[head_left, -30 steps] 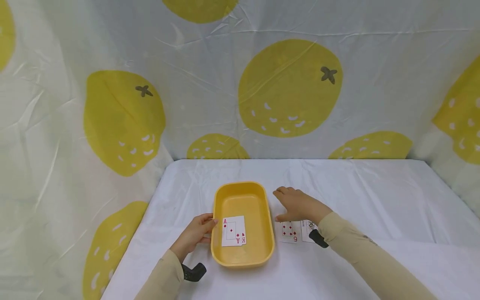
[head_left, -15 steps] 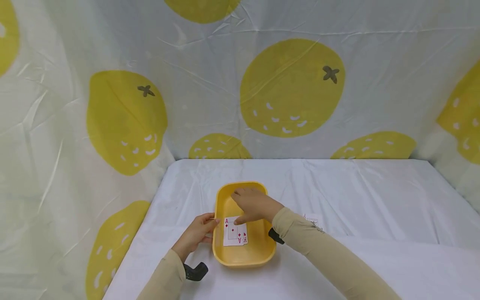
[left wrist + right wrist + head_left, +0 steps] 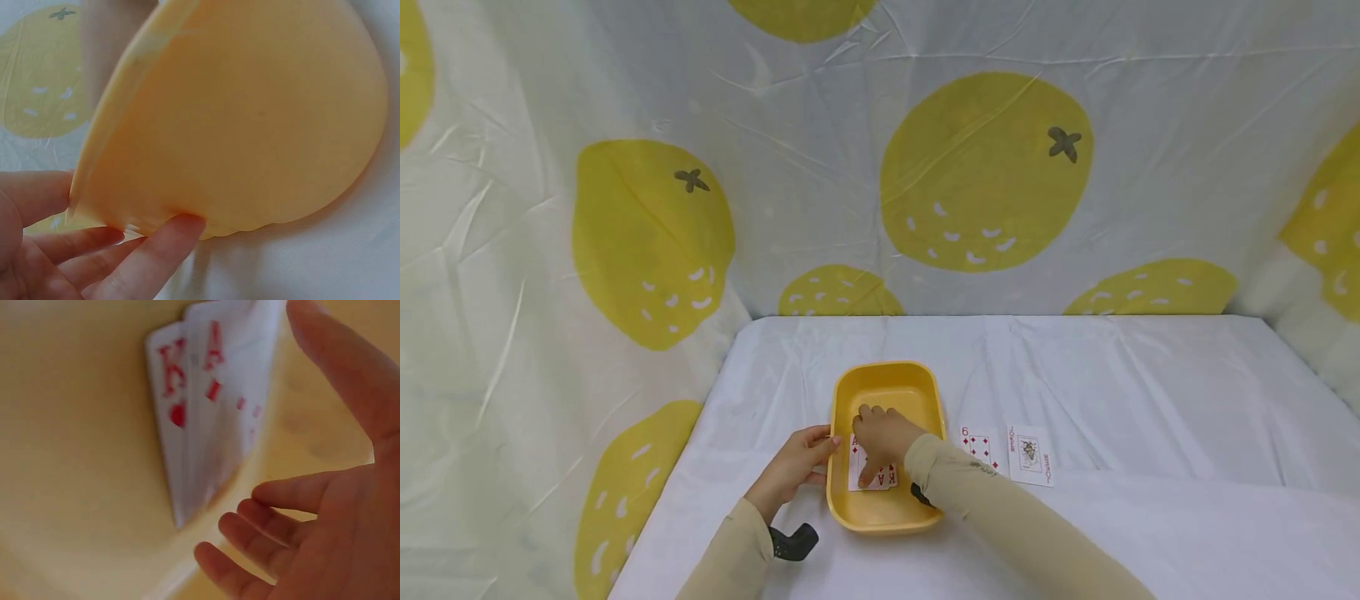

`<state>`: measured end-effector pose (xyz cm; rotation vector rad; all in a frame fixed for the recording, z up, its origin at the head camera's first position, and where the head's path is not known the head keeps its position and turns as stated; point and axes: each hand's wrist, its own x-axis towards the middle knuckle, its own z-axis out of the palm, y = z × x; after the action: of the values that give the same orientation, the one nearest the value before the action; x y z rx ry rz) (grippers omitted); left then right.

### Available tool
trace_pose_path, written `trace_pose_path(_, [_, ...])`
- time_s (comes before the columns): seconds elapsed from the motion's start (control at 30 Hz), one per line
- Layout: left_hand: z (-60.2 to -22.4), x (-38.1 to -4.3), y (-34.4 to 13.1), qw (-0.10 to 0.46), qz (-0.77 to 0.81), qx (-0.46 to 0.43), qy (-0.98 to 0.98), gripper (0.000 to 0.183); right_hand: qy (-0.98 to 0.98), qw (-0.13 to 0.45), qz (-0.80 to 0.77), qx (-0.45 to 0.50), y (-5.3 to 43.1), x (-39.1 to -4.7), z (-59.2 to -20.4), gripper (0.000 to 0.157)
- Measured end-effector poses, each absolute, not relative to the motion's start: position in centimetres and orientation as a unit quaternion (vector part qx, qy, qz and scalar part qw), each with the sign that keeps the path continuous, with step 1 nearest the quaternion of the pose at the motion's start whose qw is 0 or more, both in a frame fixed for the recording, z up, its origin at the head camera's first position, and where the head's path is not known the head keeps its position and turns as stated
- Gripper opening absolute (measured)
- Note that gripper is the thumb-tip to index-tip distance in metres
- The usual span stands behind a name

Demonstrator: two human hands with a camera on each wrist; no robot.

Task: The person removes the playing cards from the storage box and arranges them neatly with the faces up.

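Observation:
My left hand (image 3: 792, 462) pinches the left side of a yellow plastic tray (image 3: 887, 522), thumb at the rim and fingers against the outer wall. In the left wrist view, its fingertips press the wall (image 3: 250, 125) from outside. Inside the tray lie an ace of diamonds (image 3: 856, 473) and, partly beneath it, a king of hearts (image 3: 167, 412). My right hand (image 3: 883, 437) reaches over these two playing cards and partly covers them. Seen from the right wrist, its thumb and fingers are spread apart with nothing between them, the thumb close by the ace's edge.
On the white-covered table (image 3: 1150, 400), right of the tray, lie a six of diamonds (image 3: 976, 446), partly behind my right sleeve, and a joker card (image 3: 1030, 454). A lemon-print curtain (image 3: 820, 167) hangs behind and at the sides.
My right hand has moved left from above the cards on the table into the tray and come down over the ace. The six and joker show more fully. My left hand stays at the tray.

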<state>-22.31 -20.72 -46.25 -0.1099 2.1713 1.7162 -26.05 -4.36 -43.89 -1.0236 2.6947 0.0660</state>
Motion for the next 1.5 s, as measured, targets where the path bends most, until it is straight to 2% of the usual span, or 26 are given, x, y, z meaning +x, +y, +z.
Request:
trace_pose_path(0.17, [-46.1, -22.3, -20.5, 0.185, 0.602, -0.049, 0.775, 0.049, 0.932, 0.118, 0.027, -0.342, -4.0, -25.5, -45.1, 0.090])
trace_pose_path(0.8, [-46.2, -22.3, -20.5, 0.184, 0.605, -0.050, 0.773, 0.047, 0.932, 0.126, 0.011, -0.339, -4.0, -25.4, -45.1, 0.075])
trace_pose_path(1.13, [-45.9, -22.3, -20.5, 0.185, 0.611, -0.046, 0.769, 0.045, 0.931, 0.131, -0.016, -0.340, -3.7, -25.9, -44.4, 0.062])
trace_pose_path(1.5, [-46.1, -22.3, -20.5, 0.185, 0.615, -0.045, 0.765, 0.047, 0.929, 0.131, 0.004, -0.345, -3.3, -26.2, -42.3, 0.066])
